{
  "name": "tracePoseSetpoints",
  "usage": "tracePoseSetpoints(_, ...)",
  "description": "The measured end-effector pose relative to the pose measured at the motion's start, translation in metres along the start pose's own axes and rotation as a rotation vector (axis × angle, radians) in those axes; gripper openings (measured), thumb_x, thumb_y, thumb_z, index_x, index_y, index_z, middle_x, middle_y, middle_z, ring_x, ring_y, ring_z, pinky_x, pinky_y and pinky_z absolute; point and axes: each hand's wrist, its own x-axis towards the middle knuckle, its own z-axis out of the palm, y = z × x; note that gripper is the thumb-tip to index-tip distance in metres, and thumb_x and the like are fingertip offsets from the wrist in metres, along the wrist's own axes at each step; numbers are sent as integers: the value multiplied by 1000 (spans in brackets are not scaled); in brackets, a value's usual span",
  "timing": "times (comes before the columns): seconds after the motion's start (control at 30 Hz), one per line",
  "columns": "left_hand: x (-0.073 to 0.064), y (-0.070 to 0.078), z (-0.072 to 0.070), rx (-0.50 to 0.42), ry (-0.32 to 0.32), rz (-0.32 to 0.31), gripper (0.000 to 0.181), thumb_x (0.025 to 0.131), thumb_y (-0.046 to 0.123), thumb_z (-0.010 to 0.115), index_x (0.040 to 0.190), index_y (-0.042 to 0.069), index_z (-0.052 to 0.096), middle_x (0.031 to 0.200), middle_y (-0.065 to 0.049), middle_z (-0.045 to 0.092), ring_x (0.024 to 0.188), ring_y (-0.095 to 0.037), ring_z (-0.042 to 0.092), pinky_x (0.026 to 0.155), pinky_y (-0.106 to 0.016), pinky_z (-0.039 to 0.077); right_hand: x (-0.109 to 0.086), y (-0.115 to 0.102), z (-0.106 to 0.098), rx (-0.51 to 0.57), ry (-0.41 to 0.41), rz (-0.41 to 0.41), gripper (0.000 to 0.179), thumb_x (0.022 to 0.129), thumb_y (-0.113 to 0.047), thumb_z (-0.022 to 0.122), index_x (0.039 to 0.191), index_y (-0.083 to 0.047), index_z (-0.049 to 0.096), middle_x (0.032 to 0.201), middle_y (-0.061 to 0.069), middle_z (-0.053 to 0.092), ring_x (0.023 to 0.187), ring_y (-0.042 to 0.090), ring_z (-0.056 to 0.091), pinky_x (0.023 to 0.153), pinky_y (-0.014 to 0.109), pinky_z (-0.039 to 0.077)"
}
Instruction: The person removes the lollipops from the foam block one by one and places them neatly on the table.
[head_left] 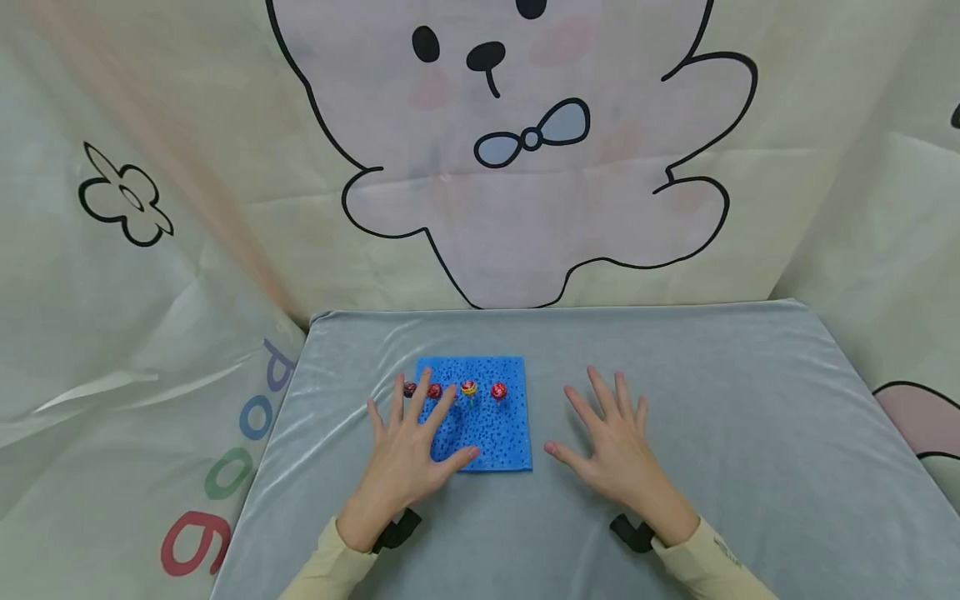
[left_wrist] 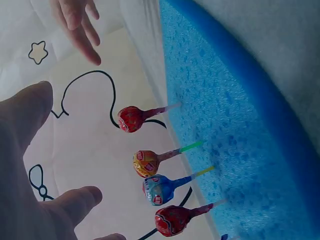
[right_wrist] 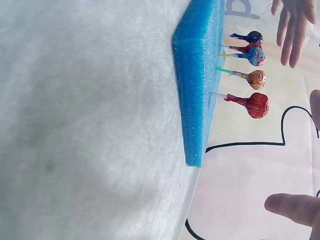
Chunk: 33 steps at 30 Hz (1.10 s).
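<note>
Several wrapped lollipops stand in a row with their sticks in a blue foam board [head_left: 491, 437]. In the head view a red lollipop [head_left: 498, 391] is rightmost, then a yellow one [head_left: 468, 387], with another red one [head_left: 434, 390] and a dark one [head_left: 409, 389] farther left. A blue lollipop [left_wrist: 159, 190] shows in the left wrist view; my left fingers mostly hide it from the head camera. Fingers spread, my left hand [head_left: 405, 454] hovers over the board's left side and holds nothing. To the right of the board, my right hand [head_left: 618, 454] is also spread above the cloth, holding nothing.
A grey-blue cloth [head_left: 720, 400] covers the table under the board. Behind it hangs a pale curtain [head_left: 300, 250] with a cartoon bear; printed side curtains stand at left and right. Dark straps [head_left: 633, 533] sit at both wrists.
</note>
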Motion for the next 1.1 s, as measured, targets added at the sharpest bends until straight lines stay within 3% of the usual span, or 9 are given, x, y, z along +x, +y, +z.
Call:
tracePoseSetpoints(0.2, -10, -8, 4, -42, 92, 54, 86, 93, 70, 62, 159, 19, 46, 170, -18, 28, 156, -52, 20, 110, -89, 12, 13, -9, 2, 31, 28, -47, 81, 83, -47, 84, 149, -7, 57, 164, 24, 36, 149, 58, 29, 108, 86, 25)
tracePoseSetpoints(0.37, -22, -22, 14, -115, 229, 131, 65, 99, 47, 68, 148, 6, 57, 157, -25, 45, 144, -47, 43, 113, -73, 36, 34, -23, 12, 134, 54, -148, 67, 90, -33, 82, 146, -4, 60, 151, 21, 55, 136, 42, 54, 108, 66, 46)
tracePoseSetpoints(0.5, -31, -34, 24, -143, 267, 169, 56, 91, 27, 81, 138, 1, 64, 150, -27, 53, 136, -44, 52, 108, -63, 47, 50, -35, 25, 190, 60, -212, 54, 91, -21, 81, 140, -3, 64, 138, 17, 66, 126, 36, 64, 104, 56, 53)
tracePoseSetpoints(0.7, -39, -45, 35, -155, 207, 195, 55, 87, 22, 86, 135, 1, 68, 150, -27, 55, 135, -48, 55, 109, -63, 47, 67, -46, 43, 214, 11, -195, 47, 93, -15, 79, 137, -6, 67, 134, 13, 70, 124, 32, 66, 104, 52, 55)
tracePoseSetpoints(0.87, -44, -50, 42, -177, 103, 153, 54, 92, 26, 82, 140, 9, 66, 159, -21, 48, 144, -50, 45, 111, -65, 45, 75, -47, 51, 249, -32, -155, 45, 93, -10, 78, 138, -8, 68, 134, 11, 71, 124, 33, 67, 106, 53, 54)
tracePoseSetpoints(1.1, -45, -51, 45, -226, 42, 108, 47, 95, 26, 78, 140, 13, 68, 161, -18, 46, 148, -48, 41, 113, -65, 43, 77, -47, 56, 264, -38, -161, 39, 94, -6, 75, 132, -6, 72, 130, 12, 73, 120, 33, 69, 103, 53, 56)
